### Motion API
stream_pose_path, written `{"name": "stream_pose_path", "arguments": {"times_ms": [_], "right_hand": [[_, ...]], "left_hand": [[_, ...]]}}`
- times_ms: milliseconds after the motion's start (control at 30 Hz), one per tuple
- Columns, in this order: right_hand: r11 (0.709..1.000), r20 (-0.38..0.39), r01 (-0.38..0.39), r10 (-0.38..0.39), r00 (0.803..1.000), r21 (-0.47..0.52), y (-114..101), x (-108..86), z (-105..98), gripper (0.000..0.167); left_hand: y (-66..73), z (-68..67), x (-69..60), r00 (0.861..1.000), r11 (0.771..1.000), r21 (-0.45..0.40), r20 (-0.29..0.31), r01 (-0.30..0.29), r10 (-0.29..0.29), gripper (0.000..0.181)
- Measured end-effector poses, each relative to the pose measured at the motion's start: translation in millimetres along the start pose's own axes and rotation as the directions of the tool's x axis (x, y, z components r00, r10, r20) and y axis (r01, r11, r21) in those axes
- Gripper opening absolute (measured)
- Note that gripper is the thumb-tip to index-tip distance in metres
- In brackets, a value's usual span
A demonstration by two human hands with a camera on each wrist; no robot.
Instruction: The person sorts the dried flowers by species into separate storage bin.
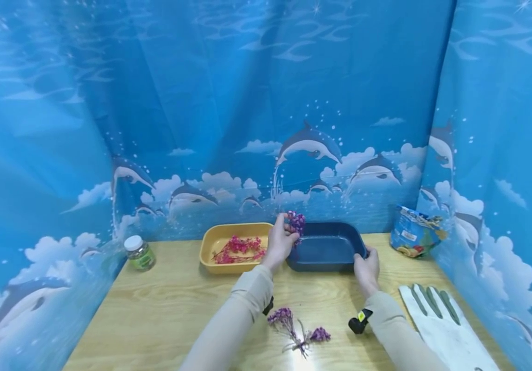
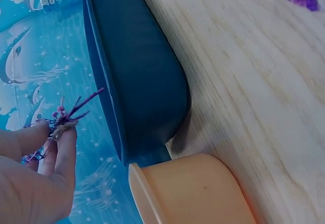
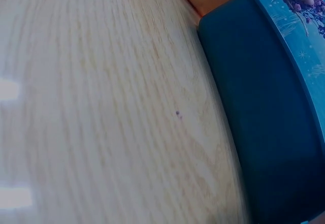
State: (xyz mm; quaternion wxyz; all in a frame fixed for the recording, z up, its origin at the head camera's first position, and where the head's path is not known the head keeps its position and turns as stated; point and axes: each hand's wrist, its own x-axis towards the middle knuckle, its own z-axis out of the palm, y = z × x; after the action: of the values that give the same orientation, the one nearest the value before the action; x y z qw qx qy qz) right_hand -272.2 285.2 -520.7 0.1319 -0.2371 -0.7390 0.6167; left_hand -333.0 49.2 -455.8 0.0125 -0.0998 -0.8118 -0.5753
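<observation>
My left hand (image 1: 279,243) pinches a sprig of purple dried flowers (image 1: 296,220) over the left end of a dark blue tray (image 1: 326,251). In the left wrist view the bundled stems (image 2: 80,106) stick out past the thumb and fingertips. At the tray's right end, my right hand (image 1: 367,268) grips the rim, thumb on the near side; the right wrist view barely catches this hand. Nearer me, more purple dried flowers (image 1: 283,318) lie on the table. Pink dried flowers (image 1: 242,246) lie in a yellow tray (image 1: 228,269) left of the blue one.
A lidded jar (image 1: 139,253) stands at the left of the wooden table (image 1: 164,319). At the right are a blue printed bag (image 1: 415,232) and a white and green glove (image 1: 446,324). Dolphin-print curtains (image 1: 247,103) close off the back and both sides.
</observation>
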Motion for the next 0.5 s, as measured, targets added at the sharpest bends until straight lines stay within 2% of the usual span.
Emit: {"name": "stream_pose_path", "arguments": {"times_ms": [233, 500], "right_hand": [[1.000, 0.030, -0.016, 0.017, 0.999, -0.016, 1.6, 0.5, -1.7, 0.058], [1.000, 0.025, 0.001, -0.001, 1.000, -0.016, 2.3, 0.7, -1.3, 0.059]], "left_hand": [[-1.7, 3.0, 7.9, 1.000, 0.998, 0.054, -0.002, -0.013, 0.013, 0.046], [-12.6, 11.8, 10.5, 0.998, 0.989, 0.141, 0.044, -0.046, 0.040, 0.037]]}}
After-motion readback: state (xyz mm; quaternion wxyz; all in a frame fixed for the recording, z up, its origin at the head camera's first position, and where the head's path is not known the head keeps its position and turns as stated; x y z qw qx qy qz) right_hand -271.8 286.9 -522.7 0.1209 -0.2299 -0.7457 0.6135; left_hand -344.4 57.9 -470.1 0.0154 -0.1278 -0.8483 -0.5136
